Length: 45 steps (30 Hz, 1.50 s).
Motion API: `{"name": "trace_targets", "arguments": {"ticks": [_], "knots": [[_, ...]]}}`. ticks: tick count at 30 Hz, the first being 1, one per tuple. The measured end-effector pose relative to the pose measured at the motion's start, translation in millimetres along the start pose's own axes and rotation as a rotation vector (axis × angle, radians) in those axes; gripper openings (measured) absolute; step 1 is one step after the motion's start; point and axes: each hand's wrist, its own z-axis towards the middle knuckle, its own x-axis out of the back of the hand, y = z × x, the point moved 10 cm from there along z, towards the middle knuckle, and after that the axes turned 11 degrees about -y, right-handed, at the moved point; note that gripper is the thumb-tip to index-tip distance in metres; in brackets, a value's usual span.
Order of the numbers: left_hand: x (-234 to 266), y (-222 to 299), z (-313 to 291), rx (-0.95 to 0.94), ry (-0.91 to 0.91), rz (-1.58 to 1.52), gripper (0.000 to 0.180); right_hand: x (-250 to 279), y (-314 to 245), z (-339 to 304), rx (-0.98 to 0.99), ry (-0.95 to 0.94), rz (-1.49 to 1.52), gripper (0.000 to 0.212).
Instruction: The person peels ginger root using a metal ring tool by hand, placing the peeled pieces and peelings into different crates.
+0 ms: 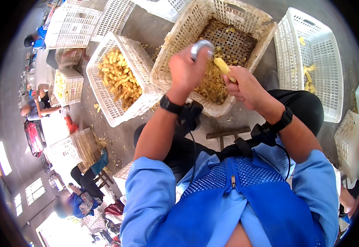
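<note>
My left hand (186, 69) is closed round a shiny, rounded metal tool (202, 48), blurred by motion, so its exact kind is unclear. In my right hand (247, 85) is a long, pale yellow root-like piece (223, 67), its tip pointing toward the tool. Both hands are above a large dirty white crate (163, 61), its floor partly covered with yellow shavings (213, 84). To the left, a white crate (113, 117) contains a heap of knobby yellow-brown pieces (120, 78). A few pale yellow pieces (309, 78) lie inside the white crate (331, 61) at the right.
More white crates (74, 24) are stacked at the upper left, and others (348, 136) stand at the far right. Scraps litter the floor (122, 142). Other seated people (85, 201) are at the left. A narrow wooden piece (224, 133) is between my legs.
</note>
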Motion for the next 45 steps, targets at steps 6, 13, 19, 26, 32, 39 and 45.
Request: {"name": "trace_targets", "arguments": {"ticks": [6, 13, 19, 26, 32, 39, 45], "knots": [[1.5, 13.8, -0.7, 0.022, -0.048, -0.199, 0.018, 14.2, -24.0, -0.1, 0.191, 0.153, -0.425, 0.027], [16.7, -28.9, 2.7, 0.193, 0.061, 0.065, 0.019, -2.2, -46.8, -14.3, 0.319, 0.295, -0.817, 0.022], [-15.6, 2.3, 2.7, 0.055, 0.035, -0.323, 0.020, -24.1, -55.0, -17.1, 0.375, 0.345, -1.165, 0.022], [-33.5, -2.2, 2.6, 0.173, -0.081, -0.573, 0.023, -15.3, -3.7, 6.4, 0.013, -0.073, -0.036, 0.014], [-27.0, 6.2, 1.7, 0.130, -0.058, -0.497, 0.021, -23.3, -1.1, 2.0, 0.000, -0.154, 0.179, 0.014], [-13.3, 27.5, -6.6, -0.050, -0.149, -0.259, 0.020, -10.0, -4.0, -1.5, 0.014, -0.098, 0.204, 0.015], [7.9, -23.3, 6.2, 0.173, 0.016, -0.185, 0.020, -6.8, -5.9, -2.5, 0.010, -0.060, 0.201, 0.018]]}}
